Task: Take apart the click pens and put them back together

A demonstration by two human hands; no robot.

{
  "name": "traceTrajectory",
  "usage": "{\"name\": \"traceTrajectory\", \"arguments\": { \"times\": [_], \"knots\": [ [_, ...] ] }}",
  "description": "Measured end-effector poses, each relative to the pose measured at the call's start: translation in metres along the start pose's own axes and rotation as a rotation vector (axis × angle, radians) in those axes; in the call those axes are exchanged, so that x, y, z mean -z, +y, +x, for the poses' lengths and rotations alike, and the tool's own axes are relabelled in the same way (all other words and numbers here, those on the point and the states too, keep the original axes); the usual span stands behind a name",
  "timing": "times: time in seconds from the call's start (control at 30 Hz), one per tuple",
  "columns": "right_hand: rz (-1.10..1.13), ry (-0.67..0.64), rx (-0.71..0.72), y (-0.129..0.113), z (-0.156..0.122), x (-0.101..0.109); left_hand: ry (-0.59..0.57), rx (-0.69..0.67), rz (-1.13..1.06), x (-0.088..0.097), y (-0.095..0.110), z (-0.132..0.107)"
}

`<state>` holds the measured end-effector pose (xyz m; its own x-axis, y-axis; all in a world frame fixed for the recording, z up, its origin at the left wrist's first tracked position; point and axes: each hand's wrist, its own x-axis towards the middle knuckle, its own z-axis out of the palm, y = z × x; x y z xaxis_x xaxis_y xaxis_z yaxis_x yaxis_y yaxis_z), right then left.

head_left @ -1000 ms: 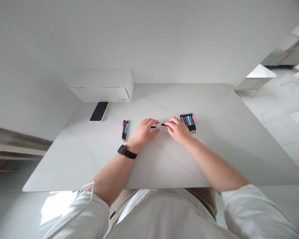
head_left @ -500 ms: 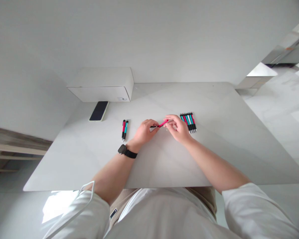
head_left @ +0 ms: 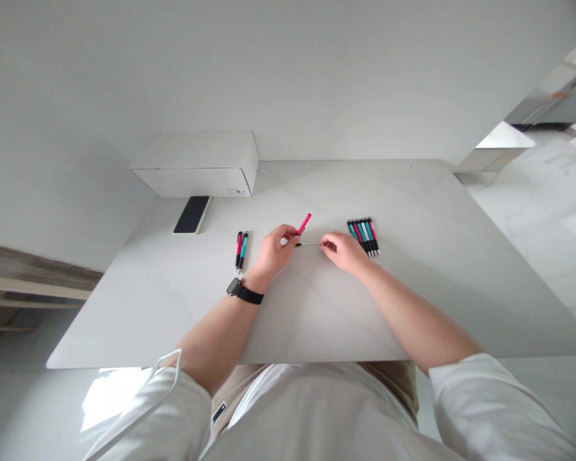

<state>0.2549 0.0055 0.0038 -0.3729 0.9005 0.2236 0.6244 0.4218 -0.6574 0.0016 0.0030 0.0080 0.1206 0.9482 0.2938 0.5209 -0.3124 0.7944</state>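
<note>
My left hand (head_left: 273, 250), with a black watch on its wrist, is closed on a red pen barrel (head_left: 303, 223) that sticks up and to the right from its fingers. My right hand (head_left: 342, 250) pinches the end of a thin pale refill (head_left: 309, 243) that runs between the two hands, just above the white table (head_left: 413, 301). A row of several red, teal and white pens (head_left: 363, 235) lies just right of my right hand. Two pens, one red and one teal (head_left: 240, 250), lie left of my left hand.
A white cardboard box (head_left: 196, 164) stands at the table's back left against the wall. A dark phone (head_left: 191, 214) lies in front of it. The table's near edge runs just above my lap.
The red barrel was between both hands; now only my left hand holds it, tilted up. My right hand has drawn away to the right with the thin refill.
</note>
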Motion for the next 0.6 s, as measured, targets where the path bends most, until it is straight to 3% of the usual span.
{"name": "traceTrajectory", "arguments": {
  "times": [0.13,0.23,0.43,0.6],
  "knots": [
    [0.322,0.118,-0.114,0.002,0.005,0.002,-0.032,-0.03,0.047,0.0,0.002,-0.001],
    [0.479,0.214,-0.124,0.006,0.008,0.002,-0.063,-0.04,0.082,0.0,0.003,-0.002],
    [0.634,0.335,-0.139,0.007,0.011,0.002,-0.109,-0.085,0.152,-0.001,0.003,-0.002],
    [0.586,0.344,-0.117,0.0,0.009,0.005,-0.149,-0.127,0.154,0.0,0.003,-0.002]
  ]
}}
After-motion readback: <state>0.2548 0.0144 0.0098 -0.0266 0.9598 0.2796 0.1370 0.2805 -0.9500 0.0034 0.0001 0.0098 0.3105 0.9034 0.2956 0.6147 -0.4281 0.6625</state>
